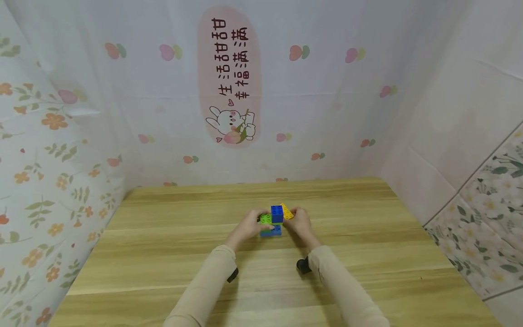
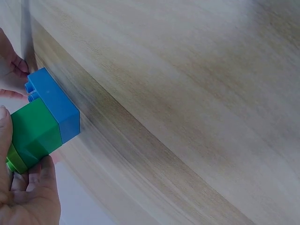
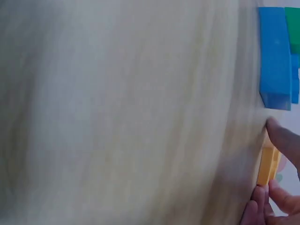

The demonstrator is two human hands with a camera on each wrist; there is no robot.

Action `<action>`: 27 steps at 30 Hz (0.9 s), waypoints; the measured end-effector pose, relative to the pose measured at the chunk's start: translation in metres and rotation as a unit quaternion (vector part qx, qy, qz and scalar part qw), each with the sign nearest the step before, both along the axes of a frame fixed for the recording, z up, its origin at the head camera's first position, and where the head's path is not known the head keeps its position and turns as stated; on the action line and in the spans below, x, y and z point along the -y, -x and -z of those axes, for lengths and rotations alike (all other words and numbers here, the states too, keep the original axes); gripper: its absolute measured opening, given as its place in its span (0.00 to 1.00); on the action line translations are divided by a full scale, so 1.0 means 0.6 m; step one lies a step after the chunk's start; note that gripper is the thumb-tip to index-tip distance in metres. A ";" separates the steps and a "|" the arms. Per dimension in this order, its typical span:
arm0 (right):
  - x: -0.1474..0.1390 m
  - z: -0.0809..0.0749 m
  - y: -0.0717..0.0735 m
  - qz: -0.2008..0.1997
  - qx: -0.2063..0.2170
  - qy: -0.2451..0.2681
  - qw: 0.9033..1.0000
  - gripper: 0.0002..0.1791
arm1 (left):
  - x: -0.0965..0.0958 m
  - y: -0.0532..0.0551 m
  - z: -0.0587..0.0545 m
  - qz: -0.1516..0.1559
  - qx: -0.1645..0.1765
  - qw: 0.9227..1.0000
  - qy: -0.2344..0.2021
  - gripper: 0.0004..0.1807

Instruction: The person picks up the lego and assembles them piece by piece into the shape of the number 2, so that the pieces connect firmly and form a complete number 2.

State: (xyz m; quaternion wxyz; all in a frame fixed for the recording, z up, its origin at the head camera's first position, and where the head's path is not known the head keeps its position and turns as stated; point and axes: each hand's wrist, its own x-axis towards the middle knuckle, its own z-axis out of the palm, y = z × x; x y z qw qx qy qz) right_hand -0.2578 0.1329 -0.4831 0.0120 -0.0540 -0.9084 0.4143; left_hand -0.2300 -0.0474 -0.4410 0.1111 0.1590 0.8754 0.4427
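Observation:
On the table stands a small stack of toy building blocks. Its bottom is a long blue brick point(image 1: 276, 231), with a green brick point(image 2: 36, 129) on one end. Above that sits a lime-green brick point(image 1: 265, 218), and a dark blue brick point(image 1: 277, 214) tops the right side. My left hand point(image 1: 247, 226) grips the stack at its green part, thumb on the near side and fingers on the far side. Just right of the stack, my right hand point(image 1: 300, 224) pinches a yellow triangular brick point(image 1: 287, 211) between thumb and fingers; part of it is hidden behind the dark blue brick.
The wooden table point(image 1: 163, 236) reaches back to a printed cloth point(image 1: 318, 118), with more patterned cloth at both sides. A black wrist device point(image 1: 303, 266) hangs under the right sleeve, another black device point(image 1: 233, 275) under the left.

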 end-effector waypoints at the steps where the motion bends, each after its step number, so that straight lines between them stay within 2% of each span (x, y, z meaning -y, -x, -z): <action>1: 0.002 -0.001 0.000 0.007 -0.003 0.001 1.000 0.20 | 0.000 0.001 0.000 0.001 -0.002 1.000 0.000 0.25; 4: 0.005 -0.004 0.003 0.022 -0.009 0.010 1.000 0.18 | 0.002 0.006 0.000 0.000 -0.007 1.000 -0.003 0.25; 8: 0.007 -0.010 0.004 0.028 0.003 0.049 0.998 0.18 | 0.003 0.011 0.003 -0.001 -0.015 1.000 0.001 0.25; 12: 0.003 -0.010 -0.006 0.033 0.021 0.072 0.997 0.18 | -0.001 0.008 0.008 0.011 -0.022 1.000 0.012 0.25; 17: 0.007 -0.009 -0.010 0.043 0.021 0.094 0.994 0.18 | 0.003 0.008 0.011 0.022 -0.034 0.999 0.005 0.25; 27: 0.011 0.000 -0.010 0.058 0.018 0.148 0.987 0.19 | -0.001 0.007 0.014 0.017 -0.028 0.999 -0.008 0.24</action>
